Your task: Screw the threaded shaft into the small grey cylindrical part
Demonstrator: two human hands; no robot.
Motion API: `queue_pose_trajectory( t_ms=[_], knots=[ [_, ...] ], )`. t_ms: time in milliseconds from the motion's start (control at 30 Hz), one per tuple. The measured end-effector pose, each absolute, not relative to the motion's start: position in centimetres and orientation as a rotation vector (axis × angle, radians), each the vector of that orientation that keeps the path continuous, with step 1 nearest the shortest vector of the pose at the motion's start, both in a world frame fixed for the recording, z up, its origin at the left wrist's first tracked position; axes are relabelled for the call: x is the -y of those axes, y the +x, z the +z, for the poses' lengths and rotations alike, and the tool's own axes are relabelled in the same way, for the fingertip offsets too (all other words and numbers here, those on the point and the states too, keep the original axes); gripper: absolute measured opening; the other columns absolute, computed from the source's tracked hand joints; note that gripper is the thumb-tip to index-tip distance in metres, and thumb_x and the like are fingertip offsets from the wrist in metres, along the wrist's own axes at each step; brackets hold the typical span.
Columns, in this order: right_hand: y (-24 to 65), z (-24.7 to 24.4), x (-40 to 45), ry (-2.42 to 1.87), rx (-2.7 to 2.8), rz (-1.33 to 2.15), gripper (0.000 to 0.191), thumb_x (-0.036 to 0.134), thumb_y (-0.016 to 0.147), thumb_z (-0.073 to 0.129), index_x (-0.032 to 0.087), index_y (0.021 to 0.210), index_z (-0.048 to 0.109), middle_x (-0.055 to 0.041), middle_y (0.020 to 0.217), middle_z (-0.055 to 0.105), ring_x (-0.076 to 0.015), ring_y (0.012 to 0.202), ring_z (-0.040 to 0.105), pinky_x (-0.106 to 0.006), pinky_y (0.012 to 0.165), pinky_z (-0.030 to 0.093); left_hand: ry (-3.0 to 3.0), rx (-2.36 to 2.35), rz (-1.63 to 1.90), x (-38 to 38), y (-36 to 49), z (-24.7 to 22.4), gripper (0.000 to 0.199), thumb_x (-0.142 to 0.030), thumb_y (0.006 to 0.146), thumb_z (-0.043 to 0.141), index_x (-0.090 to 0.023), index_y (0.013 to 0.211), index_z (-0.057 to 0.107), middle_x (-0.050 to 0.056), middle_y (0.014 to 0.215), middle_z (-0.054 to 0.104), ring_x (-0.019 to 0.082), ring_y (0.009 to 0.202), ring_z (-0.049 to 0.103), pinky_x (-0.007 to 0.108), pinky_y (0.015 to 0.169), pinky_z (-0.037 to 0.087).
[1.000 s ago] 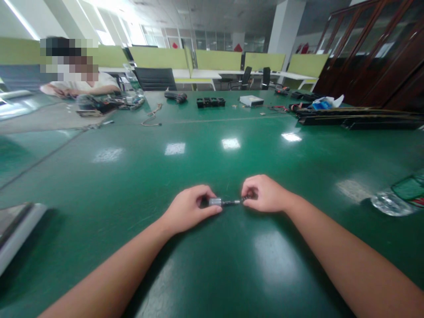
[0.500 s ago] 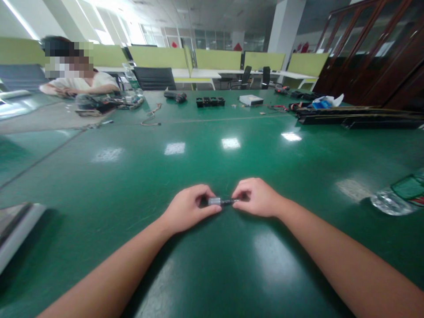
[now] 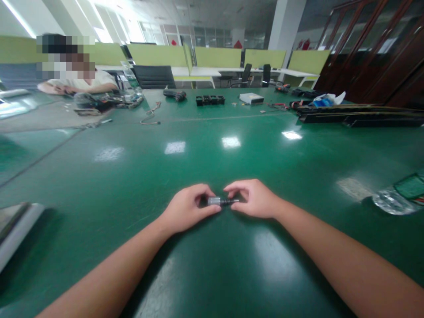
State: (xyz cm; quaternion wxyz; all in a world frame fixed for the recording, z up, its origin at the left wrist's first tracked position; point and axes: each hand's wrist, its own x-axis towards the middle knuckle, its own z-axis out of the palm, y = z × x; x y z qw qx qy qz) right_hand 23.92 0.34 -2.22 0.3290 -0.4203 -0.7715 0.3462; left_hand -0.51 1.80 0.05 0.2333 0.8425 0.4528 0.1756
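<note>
Between thumb and fingers, my left hand (image 3: 190, 208) pinches the silver end of a small cylindrical metal part (image 3: 214, 201), held low over the green tabletop. A thin dark shaft with a ribbed look points right from it; its exact kind is too small to make out. Around the shaft's tip, my right hand (image 3: 253, 198) has its thumb and fingers spread apart. The thumb lies close beside the tip, and whether it touches I cannot tell.
A plastic bottle (image 3: 397, 198) lies at the right. Along the far side are a black fan-like row (image 3: 210, 100), a white box (image 3: 251, 98), a cable (image 3: 150, 115) and dark metal strips (image 3: 364, 115). Another person (image 3: 82, 81) sits far left. A grey-edged object (image 3: 20, 234) is near left.
My right fingers have opened away from the shaft's tip, which they pinched before. The left hand keeps its hold in the same place.
</note>
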Motion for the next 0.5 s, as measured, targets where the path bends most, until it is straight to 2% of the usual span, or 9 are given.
queue_pose_trajectory(
  t_ms=[133,500],
  knots=[
    [23.83,-2.64,-0.44,-1.077,2.052,0.858,0.042,0.015,0.072,0.074,0.02,0.114,0.07,-0.0032,0.099,0.075,-0.0181,0.088,0.069,-0.031,0.084,0.051,2.324,-1.249,0.48,-1.8,-0.53,0.01,0.035,-0.054,0.079,0.072,-0.022,0.091,0.07,-0.003,0.072,0.06,0.014,0.064,0.052,0.025,0.06,0.035],
    [23.7,-2.01,-0.43,-1.04,2.149,0.753,0.042,0.011,0.071,0.071,0.019,0.113,0.07,-0.0032,0.1,0.075,-0.0183,0.09,0.068,-0.031,0.086,0.052,2.322,-1.24,0.487,-1.76,-0.48,0.11,0.032,-0.052,0.079,0.072,-0.022,0.09,0.07,-0.003,0.072,0.06,0.014,0.063,0.051,0.025,0.06,0.036]
  ],
)
